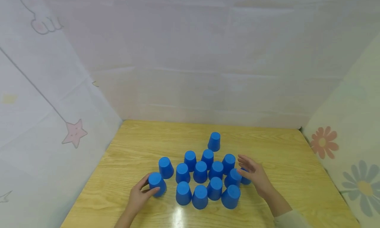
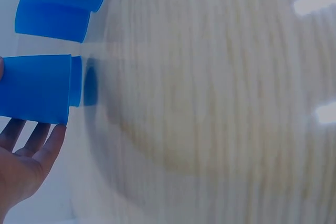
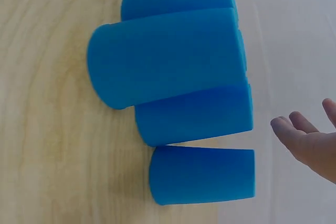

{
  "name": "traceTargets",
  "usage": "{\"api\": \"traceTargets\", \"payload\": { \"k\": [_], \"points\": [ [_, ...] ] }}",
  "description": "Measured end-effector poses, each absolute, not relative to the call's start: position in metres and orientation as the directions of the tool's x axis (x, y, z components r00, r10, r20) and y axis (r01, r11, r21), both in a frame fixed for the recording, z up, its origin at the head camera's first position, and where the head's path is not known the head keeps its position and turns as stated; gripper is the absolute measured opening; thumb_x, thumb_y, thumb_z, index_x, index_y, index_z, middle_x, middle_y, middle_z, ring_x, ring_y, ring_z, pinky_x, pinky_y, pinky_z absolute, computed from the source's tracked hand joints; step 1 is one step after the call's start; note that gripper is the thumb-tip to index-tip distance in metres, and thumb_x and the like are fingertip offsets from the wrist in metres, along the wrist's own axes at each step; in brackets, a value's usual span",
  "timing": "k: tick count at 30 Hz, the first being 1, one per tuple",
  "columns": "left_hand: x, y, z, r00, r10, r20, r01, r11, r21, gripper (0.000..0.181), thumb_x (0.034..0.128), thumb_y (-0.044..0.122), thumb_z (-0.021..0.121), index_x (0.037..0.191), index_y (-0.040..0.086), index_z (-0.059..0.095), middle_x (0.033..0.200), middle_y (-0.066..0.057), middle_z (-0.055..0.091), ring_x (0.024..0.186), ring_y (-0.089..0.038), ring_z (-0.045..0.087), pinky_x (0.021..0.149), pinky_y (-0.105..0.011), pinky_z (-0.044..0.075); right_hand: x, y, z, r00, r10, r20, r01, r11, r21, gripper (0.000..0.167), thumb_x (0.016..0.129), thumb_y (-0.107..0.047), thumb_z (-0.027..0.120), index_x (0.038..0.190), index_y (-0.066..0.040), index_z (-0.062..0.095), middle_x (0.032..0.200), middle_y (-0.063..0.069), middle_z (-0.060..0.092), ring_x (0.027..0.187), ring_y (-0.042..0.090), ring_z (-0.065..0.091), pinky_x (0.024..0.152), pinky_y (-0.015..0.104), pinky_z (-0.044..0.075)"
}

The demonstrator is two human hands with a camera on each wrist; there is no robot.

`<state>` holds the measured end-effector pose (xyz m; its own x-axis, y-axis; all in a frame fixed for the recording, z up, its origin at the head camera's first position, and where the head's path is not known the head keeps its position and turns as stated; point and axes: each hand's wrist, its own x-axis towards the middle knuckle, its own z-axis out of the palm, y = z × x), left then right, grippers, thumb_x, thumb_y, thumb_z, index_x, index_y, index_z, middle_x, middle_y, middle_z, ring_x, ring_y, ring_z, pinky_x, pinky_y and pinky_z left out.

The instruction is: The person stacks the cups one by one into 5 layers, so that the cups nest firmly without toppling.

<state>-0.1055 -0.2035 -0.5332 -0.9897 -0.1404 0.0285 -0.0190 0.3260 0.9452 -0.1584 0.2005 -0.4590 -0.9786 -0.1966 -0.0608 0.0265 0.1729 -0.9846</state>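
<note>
Several blue cups stand upside down on the wooden table [image 1: 118,175]. At the left of the group, my left hand [image 1: 139,195] grips one cup [image 1: 157,184] between thumb and fingers; in the left wrist view that cup [image 2: 37,87] has a second rim showing below its own, and my left hand [image 2: 26,166] is on its side. My right hand [image 1: 258,178] is at the group's right side with relaxed fingers, over a partly hidden cup [image 1: 245,180] and beside another [image 1: 233,178]. In the right wrist view my right hand [image 3: 310,137] holds nothing, apart from the cups [image 3: 168,59].
One cup [image 1: 214,142] stands alone behind the group, and another [image 1: 166,168] stands just behind the gripped cup. Pale printed cloth walls [image 1: 207,56] rise behind the table and at both sides.
</note>
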Motion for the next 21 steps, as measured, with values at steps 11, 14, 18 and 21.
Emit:
{"api": "traceTargets", "payload": {
  "k": [11,14,18,21],
  "points": [
    [-0.120,-0.219,-0.506,-0.987,-0.087,0.131,0.087,0.395,0.914,0.057,0.0694,0.024,0.072,0.120,0.013,0.050,0.116,-0.009,0.052,0.104,-0.026,0.047,0.072,-0.031,0.048,-0.140,0.211,-0.476,-0.979,-0.162,-0.123,0.097,0.164,-0.982,0.049,0.079,-0.010,0.062,0.125,-0.009,0.044,0.123,0.016,0.045,0.114,0.033,0.039,0.090,0.047,0.033],
    [-0.123,-0.221,-0.499,-0.988,-0.068,0.140,0.104,0.385,0.917,0.056,0.0699,0.024,0.072,0.120,0.013,0.050,0.116,-0.009,0.051,0.105,-0.025,0.046,0.073,-0.030,0.048,-0.136,0.214,-0.478,-0.978,-0.161,-0.135,0.107,0.172,-0.979,0.051,0.078,-0.011,0.063,0.125,-0.006,0.043,0.124,0.016,0.044,0.114,0.033,0.039,0.090,0.048,0.033],
    [-0.127,-0.222,-0.491,-0.988,-0.047,0.146,0.118,0.375,0.920,0.056,0.0709,0.024,0.071,0.121,0.013,0.049,0.118,-0.009,0.050,0.106,-0.025,0.046,0.074,-0.030,0.048,-0.132,0.215,-0.479,-0.977,-0.151,-0.149,0.120,0.185,-0.975,0.053,0.078,-0.011,0.063,0.125,-0.004,0.042,0.125,0.016,0.043,0.113,0.033,0.039,0.089,0.047,0.034],
    [-0.131,-0.223,-0.485,-0.988,-0.034,0.151,0.127,0.384,0.914,0.057,0.0715,0.025,0.070,0.122,0.013,0.048,0.118,-0.008,0.050,0.105,-0.019,0.046,0.074,-0.030,0.047,-0.128,0.216,-0.480,-0.976,-0.146,-0.160,0.131,0.190,-0.973,0.054,0.077,-0.014,0.064,0.125,-0.004,0.043,0.124,0.016,0.044,0.113,0.033,0.039,0.089,0.047,0.034]
  ]
}}
